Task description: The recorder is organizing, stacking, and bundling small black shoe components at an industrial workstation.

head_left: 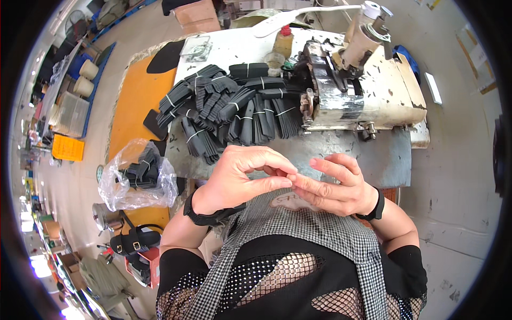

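Two bare hands meet close in front of the person's chest, above a checked apron: the left hand (234, 178) is curled with thumb and forefinger pinched together, and the right hand (336, 186) lies against it with its fingertips (296, 180) touching the left's. Whatever is pinched between them is too small or too hidden to identify; I cannot tell whether either hand actually holds anything, only that both are closed fingertip to fingertip, a hold that suits something fine. Both wrists carry dark bands. Just beyond the hands is the near edge of a worn grey worktable (373, 154), bare at this part. Farther back on the table lies a fanned heap of black strap bundles (229, 109), each tied with a pale band, stacked within reach and to the left of the sewing machine (362, 93), apparently as feed stock. To the person's left, off the table edge, a clear plastic bag (136, 178) holds more black pieces. At the table's far end stand a yellow bottle with a red cap (284, 41) and a white lamp arm (298, 16) bent over the machine.
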`<state>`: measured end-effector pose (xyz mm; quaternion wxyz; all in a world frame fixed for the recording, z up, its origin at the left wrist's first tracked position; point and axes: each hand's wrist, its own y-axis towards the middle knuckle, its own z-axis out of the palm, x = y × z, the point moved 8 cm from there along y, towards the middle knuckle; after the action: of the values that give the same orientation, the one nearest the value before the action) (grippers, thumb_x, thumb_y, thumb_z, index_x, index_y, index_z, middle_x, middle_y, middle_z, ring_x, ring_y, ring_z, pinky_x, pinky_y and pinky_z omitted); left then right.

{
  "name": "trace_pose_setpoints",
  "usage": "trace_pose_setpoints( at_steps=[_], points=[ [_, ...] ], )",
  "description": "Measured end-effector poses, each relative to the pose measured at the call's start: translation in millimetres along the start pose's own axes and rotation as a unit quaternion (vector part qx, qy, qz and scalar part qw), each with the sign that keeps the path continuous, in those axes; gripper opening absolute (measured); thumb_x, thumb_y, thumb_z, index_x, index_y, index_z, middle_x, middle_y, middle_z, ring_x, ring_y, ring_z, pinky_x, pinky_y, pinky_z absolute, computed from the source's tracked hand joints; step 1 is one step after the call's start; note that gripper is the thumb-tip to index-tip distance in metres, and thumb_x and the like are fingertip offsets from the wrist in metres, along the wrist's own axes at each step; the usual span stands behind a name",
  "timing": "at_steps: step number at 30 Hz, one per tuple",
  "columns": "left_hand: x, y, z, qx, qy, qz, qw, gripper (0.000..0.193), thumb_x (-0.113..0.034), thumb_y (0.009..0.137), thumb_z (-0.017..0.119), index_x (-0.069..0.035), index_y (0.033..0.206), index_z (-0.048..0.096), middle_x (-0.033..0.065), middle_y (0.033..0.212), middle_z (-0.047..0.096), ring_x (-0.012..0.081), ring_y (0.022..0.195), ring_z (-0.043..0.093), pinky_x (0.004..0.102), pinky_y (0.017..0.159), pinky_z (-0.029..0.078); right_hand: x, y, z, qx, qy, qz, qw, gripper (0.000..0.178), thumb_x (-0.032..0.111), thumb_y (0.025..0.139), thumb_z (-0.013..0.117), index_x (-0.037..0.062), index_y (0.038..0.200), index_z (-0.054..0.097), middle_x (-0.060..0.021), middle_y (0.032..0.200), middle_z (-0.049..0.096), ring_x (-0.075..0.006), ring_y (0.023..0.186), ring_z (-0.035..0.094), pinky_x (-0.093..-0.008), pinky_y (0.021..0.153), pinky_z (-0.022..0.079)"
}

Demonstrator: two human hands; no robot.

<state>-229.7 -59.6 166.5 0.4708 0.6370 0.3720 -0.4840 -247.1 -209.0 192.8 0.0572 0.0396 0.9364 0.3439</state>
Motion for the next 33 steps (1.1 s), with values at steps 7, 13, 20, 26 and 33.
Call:
trace_pose_setpoints(
  at_steps=[7,13,20,26,33],
  points=[
    [13,4,10,0.028,-0.072,-0.084,0.994,0.011,0.007,0.079,0.067,0.003,0.089,0.063,0.0122,0.089,0.066,0.0161,0.080,0.065,0.0256,0.064,0.054,-1,-11,-1,0.018,-0.002,0.010,1.000,0.024,0.027,0.078,0.068,0.0132,0.098,0.070,0.0042,0.123,0.060,-0.0216,0.113,0.053,-0.0323,0.082,0.048],
    [17,6,13,0.041,-0.092,-0.081,0.992,0.007,-0.002,0.081,0.069,-0.001,0.086,0.064,0.0063,0.087,0.068,0.0127,0.082,0.065,0.0257,0.073,0.053,-2,-14,-1,-0.002,0.014,0.019,1.000,0.027,0.028,0.077,0.070,0.0128,0.099,0.069,0.0040,0.122,0.061,-0.0212,0.114,0.053,-0.0323,0.082,0.048],
    [2,9,10,0.021,-0.002,0.022,1.000,0.009,-0.001,0.078,0.071,-0.004,0.083,0.064,0.0064,0.084,0.066,0.0147,0.080,0.065,0.0269,0.070,0.052,-3,-11,-6,-0.021,0.043,0.036,0.998,0.023,0.026,0.076,0.072,0.0146,0.095,0.071,0.0040,0.117,0.064,-0.0207,0.109,0.056,-0.0312,0.081,0.047],
    [-5,6,14,0.013,0.018,0.062,0.998,0.017,0.004,0.073,0.074,-0.003,0.081,0.061,0.0068,0.082,0.061,0.0142,0.076,0.059,0.0255,0.066,0.048,-1,-12,-5,-0.023,0.049,0.037,0.998,0.019,0.022,0.078,0.069,0.0158,0.096,0.071,0.0029,0.117,0.064,-0.0206,0.108,0.056,-0.0312,0.082,0.046],
    [-6,6,17,0.053,0.012,0.060,0.997,0.017,0.001,0.076,0.070,-0.004,0.085,0.057,0.0049,0.084,0.062,0.0184,0.077,0.062,0.0284,0.069,0.049,3,-11,-5,-0.024,0.071,0.037,0.996,0.022,0.019,0.078,0.067,0.0154,0.099,0.071,0.0022,0.117,0.064,-0.0205,0.107,0.057,-0.0316,0.082,0.045]
  ],
)
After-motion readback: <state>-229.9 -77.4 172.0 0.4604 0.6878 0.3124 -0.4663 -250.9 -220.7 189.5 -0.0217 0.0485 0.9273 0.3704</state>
